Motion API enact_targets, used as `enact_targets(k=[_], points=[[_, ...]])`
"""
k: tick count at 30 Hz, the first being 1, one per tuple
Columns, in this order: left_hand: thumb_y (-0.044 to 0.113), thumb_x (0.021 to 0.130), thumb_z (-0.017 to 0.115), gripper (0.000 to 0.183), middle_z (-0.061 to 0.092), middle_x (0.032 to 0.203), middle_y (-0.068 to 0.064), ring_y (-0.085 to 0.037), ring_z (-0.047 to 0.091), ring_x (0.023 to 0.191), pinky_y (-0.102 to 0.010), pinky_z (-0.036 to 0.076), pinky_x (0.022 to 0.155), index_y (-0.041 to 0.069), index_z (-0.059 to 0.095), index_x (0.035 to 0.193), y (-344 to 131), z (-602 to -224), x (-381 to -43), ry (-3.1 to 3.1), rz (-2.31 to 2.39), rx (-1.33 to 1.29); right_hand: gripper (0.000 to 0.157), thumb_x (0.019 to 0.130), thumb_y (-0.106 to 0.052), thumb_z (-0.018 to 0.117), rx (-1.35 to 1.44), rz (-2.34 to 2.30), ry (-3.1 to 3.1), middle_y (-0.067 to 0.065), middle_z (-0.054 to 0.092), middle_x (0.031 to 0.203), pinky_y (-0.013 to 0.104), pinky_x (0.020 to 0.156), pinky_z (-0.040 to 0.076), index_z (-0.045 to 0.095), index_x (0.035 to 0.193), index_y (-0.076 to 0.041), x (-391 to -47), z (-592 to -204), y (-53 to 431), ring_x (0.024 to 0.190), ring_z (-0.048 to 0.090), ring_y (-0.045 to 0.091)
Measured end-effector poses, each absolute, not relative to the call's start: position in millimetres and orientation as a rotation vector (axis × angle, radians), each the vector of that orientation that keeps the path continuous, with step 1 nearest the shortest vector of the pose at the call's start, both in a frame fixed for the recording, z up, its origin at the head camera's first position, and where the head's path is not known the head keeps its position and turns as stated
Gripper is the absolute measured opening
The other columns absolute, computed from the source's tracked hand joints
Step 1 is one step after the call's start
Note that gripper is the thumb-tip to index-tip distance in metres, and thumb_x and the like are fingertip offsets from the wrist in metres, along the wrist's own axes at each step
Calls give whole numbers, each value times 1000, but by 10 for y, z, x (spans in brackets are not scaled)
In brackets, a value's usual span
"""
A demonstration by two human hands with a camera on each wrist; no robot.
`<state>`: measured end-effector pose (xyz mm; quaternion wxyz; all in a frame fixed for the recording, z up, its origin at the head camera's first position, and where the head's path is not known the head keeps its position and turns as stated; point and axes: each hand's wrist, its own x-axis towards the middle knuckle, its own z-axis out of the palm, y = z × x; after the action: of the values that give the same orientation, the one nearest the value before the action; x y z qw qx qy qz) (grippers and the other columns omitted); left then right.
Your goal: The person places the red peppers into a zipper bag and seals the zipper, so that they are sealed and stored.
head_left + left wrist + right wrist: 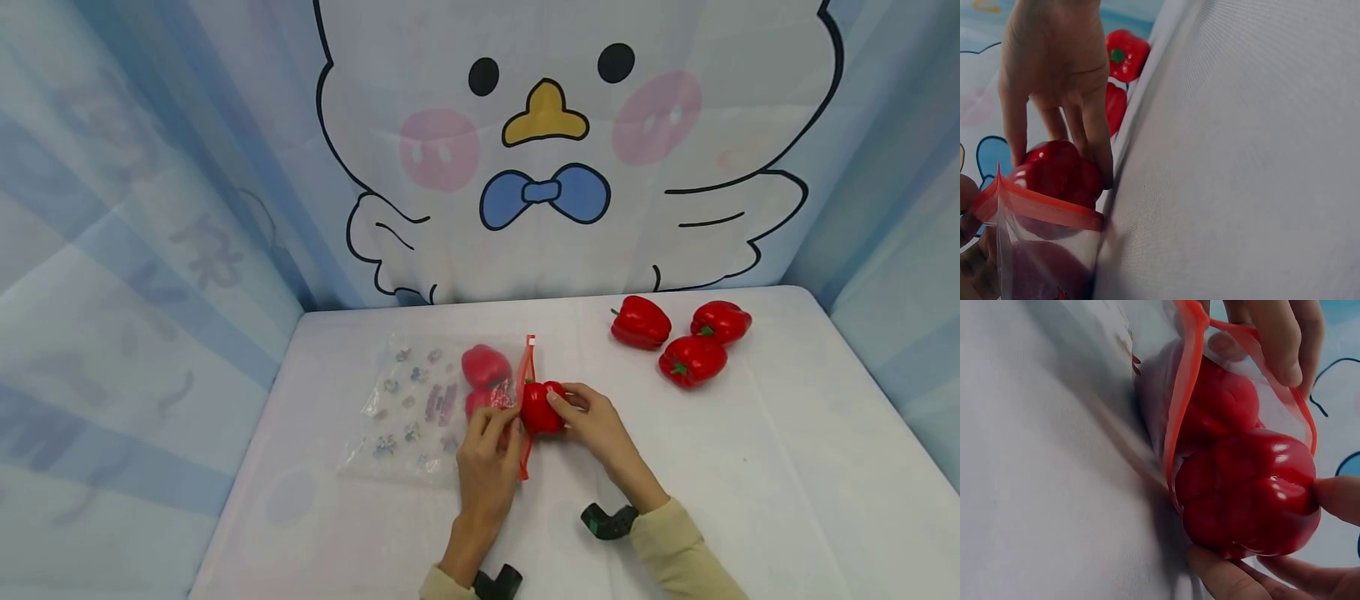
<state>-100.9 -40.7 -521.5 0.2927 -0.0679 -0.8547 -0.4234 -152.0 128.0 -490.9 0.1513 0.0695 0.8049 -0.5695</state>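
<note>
A clear zip bag [416, 417] with a red zip edge [527, 362] and small printed patterns lies on the table, its mouth facing right. Two red bell peppers [484, 367] show through its plastic. My left hand [483, 471] pinches the bag at its mouth, which gapes in the right wrist view. Between thumb and fingers, my right hand [600, 427] grips another red bell pepper [540, 410] right at the opening. Its far end sits partly inside the red rim, as the held pepper [1254, 494] shows up close.
Three more red bell peppers [692, 361] lie grouped at the table's back right. The white table [787, 467] ends at a back curtain [547, 258] printed with a cartoon bird. Blue and white curtains [127, 333] hang on both sides.
</note>
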Motion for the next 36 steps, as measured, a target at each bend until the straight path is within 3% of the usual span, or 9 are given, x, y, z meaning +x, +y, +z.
enact_targets(k=[9, 19, 29, 36], points=[[11, 97, 73, 19, 64, 101, -1, -6, 57, 78, -14, 54, 67, 12, 77, 116, -395, -5228, -1016, -2270, -1116, -201, 59, 103, -37, 65, 214, -1698, 2310, 28, 59, 145, 48, 98, 60, 51, 148, -2, -1471, -4934, 1185, 123, 65, 39], [11, 96, 74, 22, 66, 102, -1, -7, 59, 79, -15, 56, 69, 13, 77, 118, -392, -5236, -1015, -2273, -1112, -199, 62, 98, -32, 73, 154, -1759, 2237, 28, 55, 150, 49, 103, 56, 46, 145, -2, -1397, -4957, 1171, 133, 62, 43], [5, 94, 76, 20, 66, 98, -3, -10, 61, 76, -12, 54, 67, 10, 78, 113, -396, -5275, -1069, -2184, -1102, -266, 53, 99, -15, 71, -67, -1827, 2154, 30, 57, 147, 49, 106, 54, 50, 144, 2, -1383, -5023, 1128, 132, 63, 43], [2, 92, 76, 22, 65, 98, -3, -9, 59, 74, -9, 50, 65, 9, 78, 113, -402, -5292, -1074, -2158, -1095, -289, 55, 101, -17, 67, -242, -1792, 2124, 28, 55, 149, 43, 106, 56, 49, 149, 3, -1367, -5081, 1151, 134, 61, 42]])
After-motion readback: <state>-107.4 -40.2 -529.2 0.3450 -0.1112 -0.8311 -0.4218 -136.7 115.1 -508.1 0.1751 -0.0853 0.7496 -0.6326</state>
